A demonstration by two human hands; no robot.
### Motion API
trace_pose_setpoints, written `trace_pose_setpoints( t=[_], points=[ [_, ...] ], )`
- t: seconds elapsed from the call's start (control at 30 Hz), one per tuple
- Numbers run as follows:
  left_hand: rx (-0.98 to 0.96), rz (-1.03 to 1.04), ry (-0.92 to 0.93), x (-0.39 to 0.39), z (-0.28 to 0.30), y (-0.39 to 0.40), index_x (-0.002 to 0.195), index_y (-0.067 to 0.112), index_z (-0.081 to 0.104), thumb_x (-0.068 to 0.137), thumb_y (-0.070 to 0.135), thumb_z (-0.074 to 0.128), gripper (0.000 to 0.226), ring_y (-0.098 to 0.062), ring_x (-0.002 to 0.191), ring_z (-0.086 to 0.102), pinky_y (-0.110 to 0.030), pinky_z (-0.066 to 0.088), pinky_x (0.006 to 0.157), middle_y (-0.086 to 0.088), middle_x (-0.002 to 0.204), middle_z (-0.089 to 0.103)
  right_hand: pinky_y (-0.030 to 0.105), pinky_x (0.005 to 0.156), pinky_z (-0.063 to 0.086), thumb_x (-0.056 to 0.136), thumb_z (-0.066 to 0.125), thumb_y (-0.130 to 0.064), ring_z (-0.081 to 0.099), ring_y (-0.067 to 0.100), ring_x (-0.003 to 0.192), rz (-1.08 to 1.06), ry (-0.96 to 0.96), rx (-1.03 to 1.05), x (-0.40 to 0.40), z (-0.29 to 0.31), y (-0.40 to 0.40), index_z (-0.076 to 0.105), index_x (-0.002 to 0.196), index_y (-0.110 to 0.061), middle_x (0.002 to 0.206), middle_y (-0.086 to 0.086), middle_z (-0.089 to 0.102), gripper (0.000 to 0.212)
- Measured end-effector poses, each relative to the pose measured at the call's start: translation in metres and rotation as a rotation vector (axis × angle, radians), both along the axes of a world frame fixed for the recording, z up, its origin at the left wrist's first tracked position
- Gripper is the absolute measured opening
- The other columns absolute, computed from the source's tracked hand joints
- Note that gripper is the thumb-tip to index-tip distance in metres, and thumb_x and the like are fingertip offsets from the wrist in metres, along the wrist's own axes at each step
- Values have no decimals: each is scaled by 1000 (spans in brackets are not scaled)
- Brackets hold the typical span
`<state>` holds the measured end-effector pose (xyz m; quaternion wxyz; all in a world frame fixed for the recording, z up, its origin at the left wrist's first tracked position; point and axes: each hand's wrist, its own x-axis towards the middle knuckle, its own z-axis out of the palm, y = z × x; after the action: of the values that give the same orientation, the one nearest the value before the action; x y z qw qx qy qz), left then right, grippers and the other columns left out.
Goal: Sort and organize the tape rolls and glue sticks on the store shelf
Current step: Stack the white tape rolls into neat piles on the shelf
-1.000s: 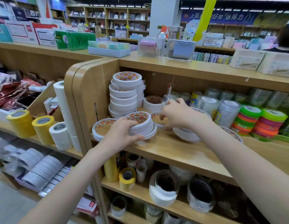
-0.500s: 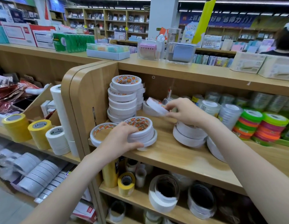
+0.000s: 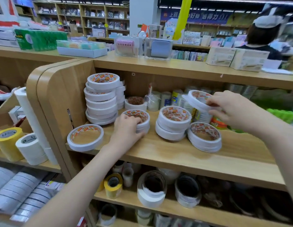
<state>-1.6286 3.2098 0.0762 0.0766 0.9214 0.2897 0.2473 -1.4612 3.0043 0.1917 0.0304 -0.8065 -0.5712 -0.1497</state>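
Right of the tall stack (image 3: 101, 99), the right hand (image 3: 231, 108) had lifted a thin tape roll (image 3: 197, 99) pinched in its fingers above the shelf (image 3: 159, 153), while the left hand (image 3: 126, 130) gripped the short pile (image 3: 141, 119), so stacking continued

The blue banner (image 3: 196, 17) across the back wall bears Chinese characters, partly readable as 上百…好物 and 得力.

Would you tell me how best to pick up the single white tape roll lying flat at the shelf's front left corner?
Pinch the single white tape roll across its ring wall, fingers in the open core and thumb outside, coming from above: it lies flat, hole upward, apart from the stacks.
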Motion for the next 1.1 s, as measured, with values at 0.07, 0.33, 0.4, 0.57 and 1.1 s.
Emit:
trace_pose_setpoints(
  t=[0.07,0.33,0.4,0.57,1.1],
  points=[
    [-19,-12,-63,7,-5,-3,115,16,59,81,30,67,38,-28,114,41,-35,29,99,-3,113,57,38,80,41,93,49,-21,45,22,93,-78,-34,-36,2,-11,-11,53,99,-16,90,-4,44,9],
    [-192,69,-336,-9,-16,-11,137,14,35,74,16,75,75,-23,129,30,-28,23,106,-9,138,34,33,75,39,86,59,-33,49,21,99,-162,-22,-174,-1,-45,-6,58,104,-19,100,0,56,23],
    [-218,10,-382,-21,-19,-14,138,15,34,76,11,74,74,-15,129,33,-19,24,102,-5,138,34,31,76,39,84,63,-35,49,17,94,-45,12,12,-7,-31,-4,61,104,-18,97,-2,58,26],
    [-170,-40,-428,-49,-12,-15,127,16,46,84,4,62,47,-5,97,55,-15,36,85,2,121,48,21,83,37,87,61,-19,54,16,103,304,194,51,-48,-23,57,63,111,-12,110,2,63,25],
    [-252,5,-237,-47,-16,-8,139,15,34,86,21,63,61,-16,123,47,-29,38,102,-3,135,50,30,61,36,83,64,-16,49,32,73,371,376,-120,-43,-35,133,57,75,1,74,17,57,21]
  ],
)
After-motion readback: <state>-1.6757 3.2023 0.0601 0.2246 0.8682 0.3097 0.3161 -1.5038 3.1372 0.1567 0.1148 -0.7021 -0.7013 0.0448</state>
